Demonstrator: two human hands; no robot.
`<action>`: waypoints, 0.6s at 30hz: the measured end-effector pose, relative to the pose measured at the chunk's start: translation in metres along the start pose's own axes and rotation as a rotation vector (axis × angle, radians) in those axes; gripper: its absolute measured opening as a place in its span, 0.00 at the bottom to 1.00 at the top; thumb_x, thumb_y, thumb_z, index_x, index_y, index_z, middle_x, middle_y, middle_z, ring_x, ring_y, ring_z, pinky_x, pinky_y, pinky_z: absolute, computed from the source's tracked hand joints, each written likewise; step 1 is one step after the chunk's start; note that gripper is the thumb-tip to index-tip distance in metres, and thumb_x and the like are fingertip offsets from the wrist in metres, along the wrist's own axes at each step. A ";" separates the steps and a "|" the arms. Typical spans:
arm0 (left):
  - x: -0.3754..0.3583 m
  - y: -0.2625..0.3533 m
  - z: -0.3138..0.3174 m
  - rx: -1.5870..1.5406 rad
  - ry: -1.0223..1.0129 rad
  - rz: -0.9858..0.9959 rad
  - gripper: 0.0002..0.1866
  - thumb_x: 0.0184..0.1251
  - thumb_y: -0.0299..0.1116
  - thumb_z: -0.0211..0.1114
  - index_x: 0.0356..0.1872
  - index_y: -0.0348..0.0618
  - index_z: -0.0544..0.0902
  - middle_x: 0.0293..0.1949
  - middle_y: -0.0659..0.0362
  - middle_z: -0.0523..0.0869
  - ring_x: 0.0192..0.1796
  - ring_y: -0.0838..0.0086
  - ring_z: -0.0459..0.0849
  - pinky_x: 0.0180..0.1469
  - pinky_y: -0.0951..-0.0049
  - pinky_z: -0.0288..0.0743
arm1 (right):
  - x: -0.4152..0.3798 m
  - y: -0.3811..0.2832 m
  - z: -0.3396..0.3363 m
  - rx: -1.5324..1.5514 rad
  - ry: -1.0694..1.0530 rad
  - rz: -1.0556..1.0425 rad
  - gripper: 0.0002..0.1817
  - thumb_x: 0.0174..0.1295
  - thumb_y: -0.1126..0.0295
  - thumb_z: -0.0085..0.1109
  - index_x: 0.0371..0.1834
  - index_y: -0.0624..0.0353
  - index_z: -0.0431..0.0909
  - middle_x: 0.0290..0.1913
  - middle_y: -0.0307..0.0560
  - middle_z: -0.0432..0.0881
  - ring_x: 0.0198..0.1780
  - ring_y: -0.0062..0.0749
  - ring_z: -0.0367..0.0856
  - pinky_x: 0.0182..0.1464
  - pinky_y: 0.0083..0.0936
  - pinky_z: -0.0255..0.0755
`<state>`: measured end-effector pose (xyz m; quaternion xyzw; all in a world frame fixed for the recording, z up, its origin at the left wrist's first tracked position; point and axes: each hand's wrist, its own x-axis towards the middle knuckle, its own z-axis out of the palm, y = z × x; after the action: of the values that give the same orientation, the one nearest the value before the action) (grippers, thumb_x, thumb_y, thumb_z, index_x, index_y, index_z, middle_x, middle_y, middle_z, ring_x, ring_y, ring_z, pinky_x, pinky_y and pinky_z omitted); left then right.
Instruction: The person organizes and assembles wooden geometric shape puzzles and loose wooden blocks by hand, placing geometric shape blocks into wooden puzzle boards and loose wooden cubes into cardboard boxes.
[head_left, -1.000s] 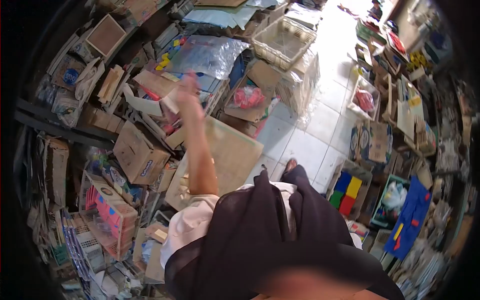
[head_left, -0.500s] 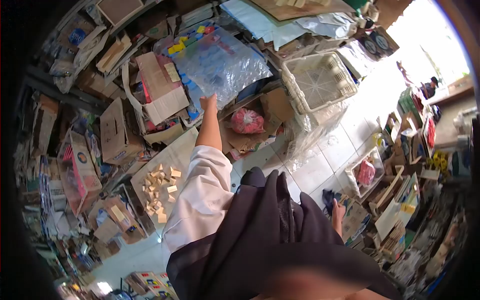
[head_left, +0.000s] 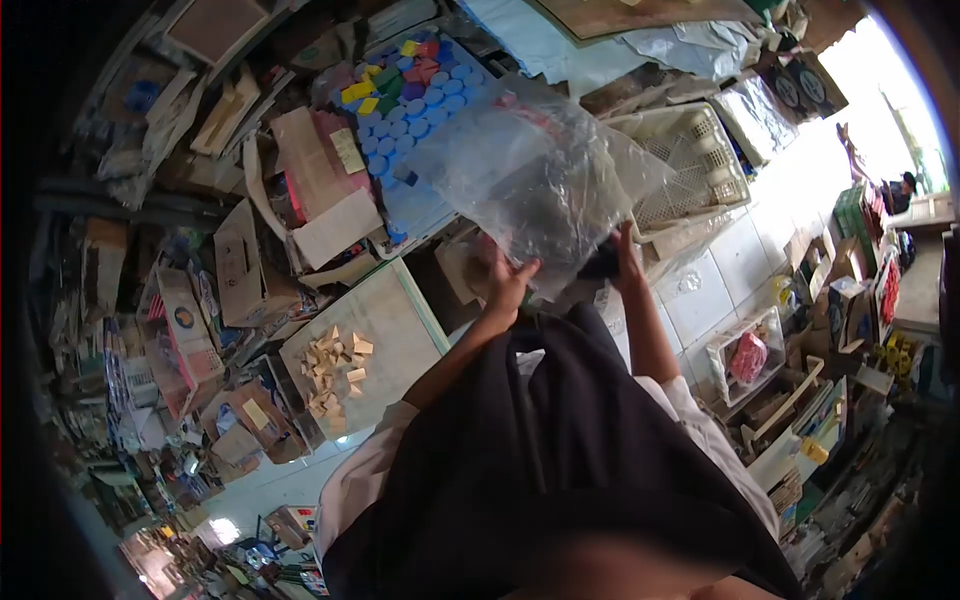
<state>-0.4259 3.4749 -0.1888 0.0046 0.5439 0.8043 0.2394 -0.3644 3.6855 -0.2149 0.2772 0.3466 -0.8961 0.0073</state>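
A large clear plastic bag (head_left: 545, 170) is lifted in front of me, wrinkled and see-through. My left hand (head_left: 508, 285) is closed on its near edge, thumb against the film. At its right edge is my right hand (head_left: 627, 262), fingers closed, with a dark, cloth-like item (head_left: 600, 262) beside the fingers; the plastic partly hides the grip. Behind the bag, many blue round pieces (head_left: 405, 125) cover a surface, with yellow blocks (head_left: 362, 88), red pieces (head_left: 425, 70) and green pieces (head_left: 385, 78) at its far end.
A cream plastic crate (head_left: 690, 165) stands to the right of the bag. Small wooden blocks (head_left: 335, 370) lie on a pale board (head_left: 400, 320) at left. Cardboard boxes (head_left: 330, 215) crowd the left side. A white basket (head_left: 745, 350) holds a pink bag. A person (head_left: 900, 190) is far right.
The plastic has been lifted off the blue pieces and drawn toward me and to the right. My right hand has come up from my side to the plastic's edge.
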 end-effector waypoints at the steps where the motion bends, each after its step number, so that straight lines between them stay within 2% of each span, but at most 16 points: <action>1: -0.002 -0.011 0.002 0.127 -0.017 -0.003 0.31 0.55 0.19 0.61 0.61 0.41 0.59 0.48 0.59 0.75 0.48 0.76 0.75 0.50 0.75 0.71 | 0.000 -0.017 0.005 0.007 0.082 -0.010 0.30 0.61 0.42 0.41 0.48 0.60 0.75 0.46 0.45 0.76 0.43 0.29 0.76 0.48 0.25 0.68; 2: -0.001 -0.017 0.009 0.128 -0.051 -0.027 0.31 0.55 0.19 0.61 0.61 0.41 0.59 0.48 0.59 0.75 0.48 0.76 0.75 0.50 0.75 0.71 | 0.002 -0.031 0.001 0.014 0.174 -0.030 0.26 0.62 0.48 0.45 0.46 0.60 0.76 0.44 0.44 0.77 0.42 0.27 0.76 0.44 0.23 0.70; 4: 0.003 -0.035 0.027 0.136 -0.143 -0.095 0.31 0.54 0.21 0.62 0.59 0.37 0.59 0.46 0.56 0.76 0.43 0.73 0.78 0.45 0.76 0.72 | 0.002 -0.048 -0.024 -0.443 0.221 -0.292 0.15 0.59 0.61 0.55 0.41 0.61 0.78 0.37 0.39 0.79 0.39 0.23 0.76 0.40 0.21 0.69; 5: 0.013 -0.054 0.029 0.284 -0.201 -0.022 0.36 0.52 0.23 0.65 0.61 0.36 0.56 0.45 0.55 0.76 0.42 0.72 0.79 0.46 0.74 0.73 | 0.000 -0.054 -0.038 -0.316 0.280 -0.272 0.10 0.54 0.68 0.59 0.37 0.61 0.79 0.33 0.35 0.79 0.35 0.19 0.75 0.38 0.19 0.68; 8: 0.027 -0.045 0.070 0.297 -0.363 -0.192 0.42 0.50 0.27 0.68 0.63 0.36 0.51 0.45 0.52 0.76 0.42 0.70 0.79 0.46 0.71 0.73 | -0.019 -0.064 -0.096 -0.271 0.435 -0.381 0.11 0.55 0.67 0.59 0.37 0.62 0.79 0.33 0.37 0.79 0.33 0.20 0.75 0.37 0.19 0.68; 9: 0.039 -0.066 0.063 0.481 -0.401 -0.192 0.47 0.48 0.30 0.70 0.65 0.38 0.48 0.45 0.49 0.77 0.44 0.69 0.78 0.46 0.70 0.73 | -0.033 -0.072 -0.101 -0.178 0.539 -0.361 0.11 0.54 0.68 0.58 0.38 0.63 0.79 0.33 0.38 0.79 0.34 0.21 0.74 0.38 0.19 0.68; 10: 0.042 -0.064 0.071 0.448 -0.395 -0.209 0.49 0.46 0.34 0.72 0.66 0.41 0.47 0.45 0.48 0.77 0.44 0.71 0.77 0.46 0.71 0.72 | -0.035 -0.071 -0.132 -0.196 0.614 -0.324 0.12 0.54 0.69 0.58 0.39 0.64 0.78 0.34 0.41 0.79 0.36 0.23 0.75 0.39 0.20 0.68; 11: 0.046 -0.056 0.077 0.443 -0.416 -0.253 0.48 0.48 0.33 0.72 0.66 0.42 0.47 0.46 0.48 0.77 0.45 0.72 0.77 0.48 0.71 0.71 | -0.035 -0.065 -0.163 -0.104 0.631 -0.283 0.12 0.55 0.68 0.57 0.40 0.62 0.78 0.35 0.41 0.77 0.37 0.25 0.74 0.40 0.23 0.69; 12: 0.050 -0.050 0.080 0.435 -0.425 -0.296 0.47 0.49 0.32 0.71 0.66 0.43 0.47 0.48 0.48 0.76 0.45 0.72 0.76 0.49 0.71 0.70 | -0.037 -0.059 -0.189 -0.095 0.595 -0.339 0.14 0.56 0.69 0.56 0.45 0.61 0.75 0.38 0.42 0.77 0.40 0.29 0.74 0.42 0.26 0.70; 14: 0.057 -0.048 0.075 0.435 -0.409 -0.357 0.44 0.51 0.33 0.70 0.65 0.42 0.51 0.48 0.49 0.75 0.45 0.74 0.76 0.49 0.72 0.70 | -0.045 -0.068 -0.197 0.105 0.645 -0.248 0.13 0.56 0.70 0.54 0.45 0.60 0.74 0.36 0.41 0.77 0.38 0.29 0.76 0.42 0.29 0.72; 16: 0.061 -0.037 0.073 0.492 -0.376 -0.384 0.41 0.51 0.33 0.69 0.64 0.40 0.55 0.48 0.49 0.75 0.45 0.73 0.77 0.48 0.73 0.71 | -0.033 -0.063 -0.233 0.150 0.631 -0.276 0.13 0.57 0.71 0.53 0.45 0.60 0.73 0.36 0.42 0.77 0.38 0.32 0.76 0.42 0.32 0.73; 18: 0.064 -0.035 0.069 0.477 -0.308 -0.380 0.39 0.52 0.33 0.69 0.63 0.40 0.56 0.48 0.49 0.75 0.46 0.73 0.77 0.49 0.74 0.71 | -0.016 -0.068 -0.252 0.053 0.622 -0.239 0.12 0.57 0.70 0.54 0.44 0.60 0.73 0.37 0.42 0.77 0.38 0.32 0.76 0.42 0.31 0.73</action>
<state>-0.4511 3.5704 -0.2073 0.0804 0.6652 0.5853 0.4566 -0.2406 3.8921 -0.3172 0.4951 0.3386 -0.7718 -0.2111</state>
